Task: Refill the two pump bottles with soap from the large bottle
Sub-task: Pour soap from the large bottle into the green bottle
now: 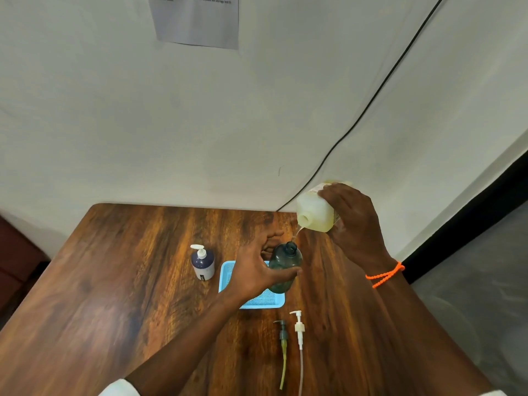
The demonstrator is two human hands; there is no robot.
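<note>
My right hand (353,221) grips the large pale-yellow soap bottle (314,214), tipped with its mouth down-left. A thin stream of soap runs from it into the open neck of the dark green bottle (285,264). My left hand (254,270) holds that green bottle, thumb across its front, above the blue tray (268,301). A dark blue pump bottle (203,264) with a white pump stands to the left on the wooden table (114,281). Two removed pumps lie near the front: a green one (283,335) and a white one (298,330).
The table's back edge meets a white wall. A black cable (371,101) runs down the wall to the table's right back corner. A paper sheet (197,21) hangs on the wall above. Grey floor lies to the right of the table.
</note>
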